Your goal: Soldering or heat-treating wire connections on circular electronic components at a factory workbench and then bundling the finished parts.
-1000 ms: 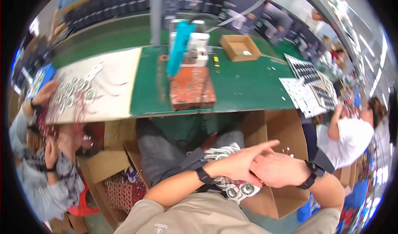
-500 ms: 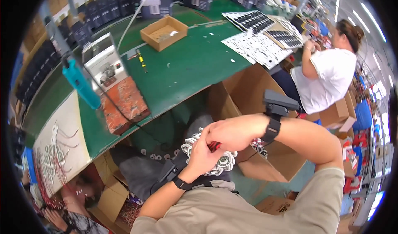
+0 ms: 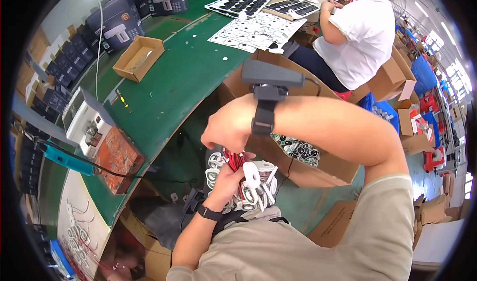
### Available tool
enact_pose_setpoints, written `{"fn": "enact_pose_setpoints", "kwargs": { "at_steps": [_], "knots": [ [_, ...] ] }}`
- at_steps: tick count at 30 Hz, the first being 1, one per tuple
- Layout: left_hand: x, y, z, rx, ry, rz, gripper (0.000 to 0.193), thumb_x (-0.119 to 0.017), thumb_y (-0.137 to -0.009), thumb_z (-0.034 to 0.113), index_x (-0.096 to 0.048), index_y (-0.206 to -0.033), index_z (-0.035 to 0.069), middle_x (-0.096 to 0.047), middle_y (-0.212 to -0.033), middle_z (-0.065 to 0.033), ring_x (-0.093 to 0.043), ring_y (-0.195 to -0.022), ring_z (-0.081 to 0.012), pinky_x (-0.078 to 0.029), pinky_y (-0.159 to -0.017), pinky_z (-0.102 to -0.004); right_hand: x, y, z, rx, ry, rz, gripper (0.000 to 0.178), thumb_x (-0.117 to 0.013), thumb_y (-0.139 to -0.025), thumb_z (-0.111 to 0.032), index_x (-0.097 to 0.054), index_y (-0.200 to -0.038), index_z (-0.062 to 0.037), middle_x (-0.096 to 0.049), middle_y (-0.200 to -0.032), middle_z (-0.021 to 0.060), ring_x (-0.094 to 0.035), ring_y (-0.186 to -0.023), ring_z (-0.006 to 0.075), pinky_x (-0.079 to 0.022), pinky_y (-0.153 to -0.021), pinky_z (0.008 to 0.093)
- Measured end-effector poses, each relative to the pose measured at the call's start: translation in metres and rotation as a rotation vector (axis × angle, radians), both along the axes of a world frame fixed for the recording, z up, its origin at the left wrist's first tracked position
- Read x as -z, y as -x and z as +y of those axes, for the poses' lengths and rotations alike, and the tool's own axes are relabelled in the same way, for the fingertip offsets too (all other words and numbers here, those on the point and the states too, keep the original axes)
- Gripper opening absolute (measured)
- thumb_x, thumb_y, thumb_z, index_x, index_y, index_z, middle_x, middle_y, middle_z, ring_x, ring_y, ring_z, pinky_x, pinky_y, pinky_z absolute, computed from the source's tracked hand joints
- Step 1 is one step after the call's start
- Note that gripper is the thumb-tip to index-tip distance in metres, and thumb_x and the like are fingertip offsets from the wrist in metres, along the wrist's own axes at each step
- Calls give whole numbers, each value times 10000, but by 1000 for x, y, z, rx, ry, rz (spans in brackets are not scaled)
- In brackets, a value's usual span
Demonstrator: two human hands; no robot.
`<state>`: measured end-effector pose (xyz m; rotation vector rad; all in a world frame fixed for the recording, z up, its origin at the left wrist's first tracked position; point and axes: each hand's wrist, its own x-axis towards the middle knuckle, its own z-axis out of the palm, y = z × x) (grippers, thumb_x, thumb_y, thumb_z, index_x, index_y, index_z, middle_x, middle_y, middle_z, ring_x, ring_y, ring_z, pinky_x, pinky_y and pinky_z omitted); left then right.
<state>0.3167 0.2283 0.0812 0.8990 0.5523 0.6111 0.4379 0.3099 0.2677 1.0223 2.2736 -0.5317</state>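
Observation:
My left hand [image 3: 227, 182] is closed round a bundle of red wires [image 3: 233, 159] at my lap. White ring-shaped plastic parts [image 3: 252, 175], some with greenish round pieces inside, hang in a cluster from these wires, around and below the hand. Just above, my right hand [image 3: 229, 126] has its fingers curled down over the upper end of the bundle; its fingertips are partly hidden. Both wrists wear black straps with dark devices.
An open cardboard box [image 3: 318, 174] holding more round parts stands to my right. On the green bench [image 3: 169, 94] are a small cardboard tray [image 3: 139, 59], a yellow-black screwdriver [image 3: 122, 101] and a machine on a rusty block [image 3: 117, 161]. A teal tool [image 3: 67, 157] hangs left; a co-worker [image 3: 355, 37] sits right.
The view has swung to the right. My right hand has risen from my left hand, and the red wires now show between them. The white parts hang more in the open.

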Motion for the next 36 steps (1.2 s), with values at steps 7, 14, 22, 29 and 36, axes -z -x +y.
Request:
{"fn": "enact_pose_setpoints", "kwargs": {
  "at_steps": [7, 14, 22, 29, 36],
  "knots": [
    [18, 15, -9, -149, 56, 35, 227, -507, -984, 44, -558, -1202, 7, -631, -1065, -39, -610, -992, -126, -495, -887, -292, 12, -29, -105, 624, -619, 1065, 227, -759, -761, -169, -636, -921, -67, -620, -946, 93, -625, -893, 265, -516, -762, 380],
    [19, 20, -6, -89, 106, -2, 163, -512, -1014, 112, -525, -1158, 39, -602, -1062, -42, -597, -968, -124, -502, -853, -292, 120, -15, -159, 849, -613, 1057, 443, -802, -745, -222, -594, -1098, -54, -597, -1025, 135, -605, -933, 320, -514, -812, 378],
    [17, 20, 0, -40, 36, -169, 102, -502, -1020, 157, -490, -1058, 63, -579, -974, -70, -555, -934, -171, -454, -877, -330, 137, -26, -188, 985, -558, 1111, 467, -797, -654, -181, -590, -1057, -68, -594, -1041, 109, -514, -1106, 352, -396, -969, 484],
    [27, 25, -1, -49, 33, -227, 100, -544, -991, 134, -499, -1059, 77, -589, -941, -84, -553, -957, -187, -445, -895, -341, 123, -31, -194, 852, -553, 910, 339, -665, -653, -56, -626, -989, -88, -610, -993, 73, -530, -1082, 321, -387, -972, 481],
    [25, 31, -3, -55, 129, -277, 118, -580, -959, 130, -491, -1028, 95, -598, -1221, -196, -564, -989, -204, -460, -939, -385, 133, -22, -202, 693, -635, 707, 306, -652, -664, -46, -646, -963, -106, -563, -934, 48, -528, -952, 274, -404, -846, 414]
  ]
}}
